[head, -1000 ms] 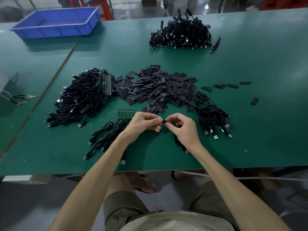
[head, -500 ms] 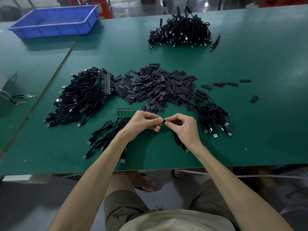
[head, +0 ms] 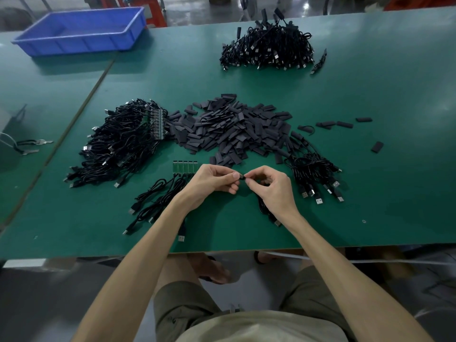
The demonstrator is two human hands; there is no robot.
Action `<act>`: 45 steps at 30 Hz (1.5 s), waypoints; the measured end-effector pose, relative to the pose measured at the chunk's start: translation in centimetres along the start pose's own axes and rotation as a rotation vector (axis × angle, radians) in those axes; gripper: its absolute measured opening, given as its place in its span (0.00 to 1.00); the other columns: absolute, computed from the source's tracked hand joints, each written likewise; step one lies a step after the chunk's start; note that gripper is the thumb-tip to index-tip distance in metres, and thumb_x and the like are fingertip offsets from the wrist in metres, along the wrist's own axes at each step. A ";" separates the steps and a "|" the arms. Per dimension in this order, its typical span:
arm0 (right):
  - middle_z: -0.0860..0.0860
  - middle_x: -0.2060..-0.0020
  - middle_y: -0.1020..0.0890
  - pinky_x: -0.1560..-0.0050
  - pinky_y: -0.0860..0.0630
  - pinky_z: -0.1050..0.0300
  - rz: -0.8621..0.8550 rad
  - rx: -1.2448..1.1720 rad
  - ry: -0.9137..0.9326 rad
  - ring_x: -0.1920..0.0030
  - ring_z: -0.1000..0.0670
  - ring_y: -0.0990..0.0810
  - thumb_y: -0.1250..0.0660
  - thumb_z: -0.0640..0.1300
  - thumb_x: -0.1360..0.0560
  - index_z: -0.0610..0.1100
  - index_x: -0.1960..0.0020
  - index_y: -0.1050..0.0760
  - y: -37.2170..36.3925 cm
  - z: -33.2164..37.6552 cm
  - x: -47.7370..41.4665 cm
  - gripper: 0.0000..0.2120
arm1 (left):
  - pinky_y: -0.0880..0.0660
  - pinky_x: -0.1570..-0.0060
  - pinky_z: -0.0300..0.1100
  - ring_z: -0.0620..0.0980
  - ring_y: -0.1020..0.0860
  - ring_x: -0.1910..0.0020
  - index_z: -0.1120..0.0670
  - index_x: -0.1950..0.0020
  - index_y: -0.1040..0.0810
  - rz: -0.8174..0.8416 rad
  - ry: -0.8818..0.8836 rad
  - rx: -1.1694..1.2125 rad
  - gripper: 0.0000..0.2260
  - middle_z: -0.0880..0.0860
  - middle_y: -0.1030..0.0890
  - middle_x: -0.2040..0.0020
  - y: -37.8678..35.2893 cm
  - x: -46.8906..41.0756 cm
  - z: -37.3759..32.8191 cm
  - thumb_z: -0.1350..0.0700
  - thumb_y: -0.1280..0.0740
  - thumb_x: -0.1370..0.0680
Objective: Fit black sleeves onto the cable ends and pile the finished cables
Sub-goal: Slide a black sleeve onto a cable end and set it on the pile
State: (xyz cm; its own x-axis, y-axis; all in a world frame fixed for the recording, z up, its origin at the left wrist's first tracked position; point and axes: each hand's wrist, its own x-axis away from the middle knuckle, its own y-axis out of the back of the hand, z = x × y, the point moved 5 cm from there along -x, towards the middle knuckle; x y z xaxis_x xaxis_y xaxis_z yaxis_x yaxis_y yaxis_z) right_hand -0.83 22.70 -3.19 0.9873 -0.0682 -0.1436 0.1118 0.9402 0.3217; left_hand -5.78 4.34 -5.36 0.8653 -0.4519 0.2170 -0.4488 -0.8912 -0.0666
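Where they meet, left hand [head: 209, 180] and right hand [head: 272, 187] pinch one sleeve [head: 242, 177].

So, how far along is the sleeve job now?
Done, it seems: the far pile and the right bunch, ends sleeved. In hand: left hand and right hand pinch one sleeve. Remaining: the big left heap with bare green boards, a few cables near the left hand, many loose sleeves.

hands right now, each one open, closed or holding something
Left hand: closed grip, pinching the small black sleeved cable end.
Right hand: closed grip, pinching the same piece from the other side.
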 end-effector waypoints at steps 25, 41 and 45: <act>0.54 0.58 0.14 0.54 0.23 0.64 0.054 0.085 0.008 0.58 0.58 0.17 0.23 0.43 0.24 0.43 0.50 0.15 -0.8 -0.3 -0.2 0.05 | 0.19 0.66 0.43 0.56 0.19 0.68 0.70 0.46 0.20 -0.102 -0.049 -0.097 0.16 0.62 0.17 0.61 -1.3 1.1 -1.1 0.57 0.39 0.15; 0.57 0.57 0.15 0.55 0.24 0.74 -0.319 0.180 -0.076 0.57 0.64 0.17 0.24 0.45 0.24 0.45 0.48 0.15 12.9 1.9 -4.4 0.06 | 0.38 0.38 0.57 0.59 0.28 0.39 0.52 0.46 0.21 -0.520 0.206 -1.196 0.10 0.55 0.23 0.43 7.9 2.2 -4.2 0.46 0.31 0.20; 0.52 0.55 0.16 0.44 0.21 0.59 -0.278 0.321 -0.127 0.54 0.57 0.18 0.26 0.42 0.22 0.41 0.44 0.17 13.3 0.1 -4.7 0.08 | 0.30 0.39 0.52 0.55 0.23 0.42 0.52 0.50 0.23 -0.542 0.127 -0.929 0.06 0.51 0.21 0.48 7.1 2.5 -4.3 0.52 0.28 0.21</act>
State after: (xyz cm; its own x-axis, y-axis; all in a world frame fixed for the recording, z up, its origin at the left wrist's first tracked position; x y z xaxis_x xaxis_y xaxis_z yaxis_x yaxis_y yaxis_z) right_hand -3.99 35.51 1.87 0.9186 -0.3630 -0.1563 0.3847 0.7304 0.5643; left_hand -7.79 -2.95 -1.08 0.9940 0.0482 0.0982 -0.0535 -0.5685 0.8210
